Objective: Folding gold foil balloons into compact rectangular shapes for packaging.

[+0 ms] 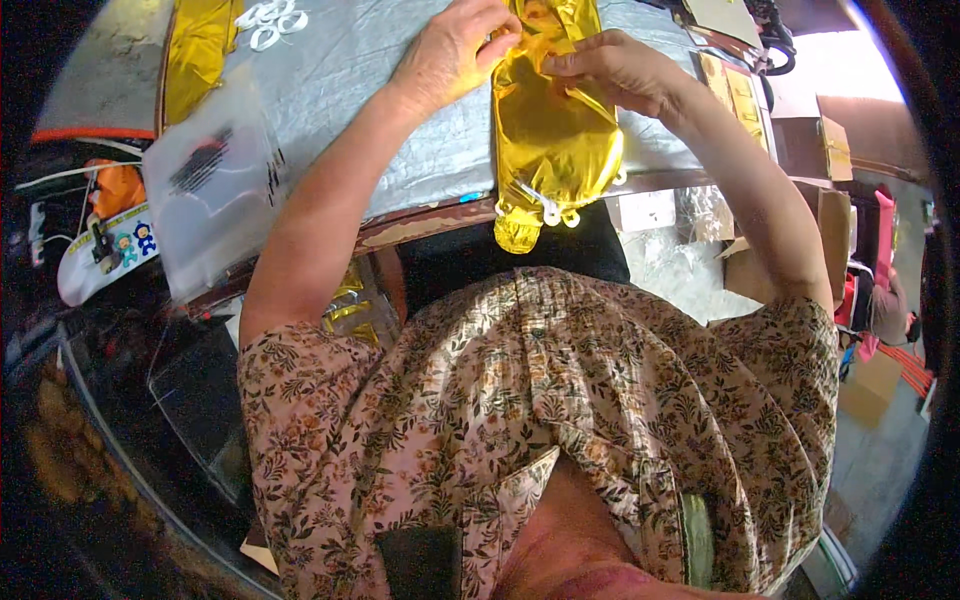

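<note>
A shiny gold foil piece, which looks like a flat foil balloon (555,140), lies across the table edge, its rounded tab hanging over toward me. Small white plastic pieces (550,210) sit near its lower end. At the upper left side of the foil, my left hand (455,55) is closed, fingertips pinched against it. My right hand (625,72) grips the foil from the other side, thumb and fingers pressed together on it. The foil between the hands is creased, and its far end runs out of the picture.
The table (340,90) has a silvery-grey cover. On it lie white rings (270,22), more gold foil (197,45) and a clear plastic bag (215,185) at the left. Cardboard boxes (825,145) stand at the right. Another person (888,305) is at the far right.
</note>
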Available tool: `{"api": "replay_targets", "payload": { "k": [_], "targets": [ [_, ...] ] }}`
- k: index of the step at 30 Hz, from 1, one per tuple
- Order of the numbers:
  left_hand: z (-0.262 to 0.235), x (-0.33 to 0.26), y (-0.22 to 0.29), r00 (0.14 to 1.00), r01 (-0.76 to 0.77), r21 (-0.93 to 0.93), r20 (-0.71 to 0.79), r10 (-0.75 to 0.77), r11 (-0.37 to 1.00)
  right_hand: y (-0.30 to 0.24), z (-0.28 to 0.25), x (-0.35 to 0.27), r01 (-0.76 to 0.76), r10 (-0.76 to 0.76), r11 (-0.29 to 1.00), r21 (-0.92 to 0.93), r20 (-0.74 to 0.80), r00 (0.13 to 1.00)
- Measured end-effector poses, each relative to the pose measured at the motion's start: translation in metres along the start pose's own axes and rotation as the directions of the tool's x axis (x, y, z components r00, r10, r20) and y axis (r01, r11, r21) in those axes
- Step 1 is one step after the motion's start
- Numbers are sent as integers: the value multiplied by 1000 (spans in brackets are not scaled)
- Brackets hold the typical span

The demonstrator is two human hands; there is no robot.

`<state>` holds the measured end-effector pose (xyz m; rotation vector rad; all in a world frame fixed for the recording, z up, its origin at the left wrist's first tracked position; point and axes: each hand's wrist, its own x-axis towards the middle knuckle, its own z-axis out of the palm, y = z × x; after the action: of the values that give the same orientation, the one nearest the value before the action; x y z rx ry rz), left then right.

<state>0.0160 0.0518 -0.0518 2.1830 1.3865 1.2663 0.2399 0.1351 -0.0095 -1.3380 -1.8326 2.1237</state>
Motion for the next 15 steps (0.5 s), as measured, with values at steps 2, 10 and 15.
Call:
{"api": "replay_targets", "payload": {
  "k": [2,10,15],
  "targets": [
    [0,2,2,999,29,-1,37,-29,1000,4,0,-1,-5,2,982,188,18,1000],
    [0,3,2,996,84,-27,38,-83,996,9,7,-5,-30,36,960,280,-17,999],
    [1,3,0,996,64,26,58,-65,998,9,9,-7,-7,6,962,274,4,1000]
  ]
}}
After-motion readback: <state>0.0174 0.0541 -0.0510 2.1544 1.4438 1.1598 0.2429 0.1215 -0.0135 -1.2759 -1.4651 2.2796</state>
